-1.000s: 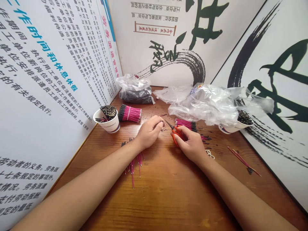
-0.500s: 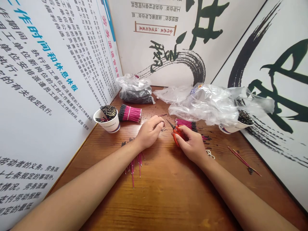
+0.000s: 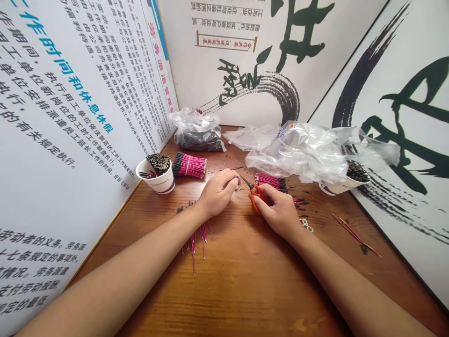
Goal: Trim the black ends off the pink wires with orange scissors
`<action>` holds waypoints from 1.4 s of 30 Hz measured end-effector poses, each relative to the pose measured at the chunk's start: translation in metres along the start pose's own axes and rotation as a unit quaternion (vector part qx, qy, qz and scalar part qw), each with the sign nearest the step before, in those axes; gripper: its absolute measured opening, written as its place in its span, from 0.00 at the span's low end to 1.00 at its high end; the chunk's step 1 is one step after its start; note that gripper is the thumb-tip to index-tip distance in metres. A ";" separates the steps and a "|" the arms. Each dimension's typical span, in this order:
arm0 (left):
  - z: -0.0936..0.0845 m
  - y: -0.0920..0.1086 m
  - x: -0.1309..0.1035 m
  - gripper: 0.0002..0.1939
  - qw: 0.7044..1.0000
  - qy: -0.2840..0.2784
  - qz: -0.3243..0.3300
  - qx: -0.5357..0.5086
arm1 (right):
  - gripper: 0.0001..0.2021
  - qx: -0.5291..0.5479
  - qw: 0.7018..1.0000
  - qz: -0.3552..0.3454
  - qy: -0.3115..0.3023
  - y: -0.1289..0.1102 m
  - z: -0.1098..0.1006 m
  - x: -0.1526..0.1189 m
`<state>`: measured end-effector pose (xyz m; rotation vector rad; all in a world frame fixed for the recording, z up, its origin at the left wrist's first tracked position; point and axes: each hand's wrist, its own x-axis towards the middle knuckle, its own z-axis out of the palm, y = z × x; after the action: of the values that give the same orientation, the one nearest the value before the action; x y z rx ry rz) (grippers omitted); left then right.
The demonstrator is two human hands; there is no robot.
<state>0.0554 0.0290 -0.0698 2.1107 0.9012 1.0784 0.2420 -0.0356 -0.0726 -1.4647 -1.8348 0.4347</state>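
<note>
My left hand point(image 3: 221, 189) is closed, thumb against curled fingers; whatever is pinched at its fingertips is too small to make out. A thin dark red wire point(image 3: 237, 168) shows just beyond its knuckles, and I cannot tell whether the hand touches it. Orange-handled scissors point(image 3: 257, 196) are gripped in my right hand point(image 3: 278, 206), their dark tip close to the left fingertips. Loose magenta wires point(image 3: 193, 250) with black ends lie under my left forearm, partly hidden. Behind my right hand is a pile of magenta and black wires point(image 3: 271, 180).
A tied wire bundle point(image 3: 191, 165) lies beside a paper cup point(image 3: 159, 180) full of black tubes. Clear plastic bags point(image 3: 298, 152) spread across the back, partly over another cup point(image 3: 342, 186). At right are a white string loop point(image 3: 306, 225) and loose wires point(image 3: 354, 234). Printed panels point(image 3: 217, 93) enclose the table.
The scissors have moved slightly left and up, bringing their tip nearer the left fingertips. My left hand has barely moved.
</note>
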 end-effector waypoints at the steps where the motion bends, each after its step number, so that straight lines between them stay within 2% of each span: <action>1: 0.000 0.000 0.000 0.13 1.000 0.001 0.001 0.001 | 0.09 -0.001 1.000 -0.002 0.001 0.000 0.000 0.000; 17: 0.001 -0.001 -0.001 0.12 1.000 0.004 -0.003 -0.008 | 0.09 -0.017 1.000 -0.003 -0.001 0.000 -0.001 0.000; 22: 0.001 0.000 0.000 0.11 1.000 0.008 -0.001 -0.009 | 0.09 -0.014 1.000 0.004 -0.021 0.001 0.000 0.000; 28: 0.001 -0.001 0.000 0.09 1.000 0.004 -0.010 -0.011 | 0.09 -0.006 1.000 0.011 -0.011 0.002 0.000 0.000; 42: 0.002 -0.001 0.000 0.10 1.000 0.004 -0.004 -0.023 | 0.09 -0.008 1.000 0.013 -0.021 0.002 0.000 0.000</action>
<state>0.0565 0.0293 -0.0720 2.0653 0.8806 1.0934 0.2436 -0.0348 -0.0741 -1.5015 -1.8585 0.4671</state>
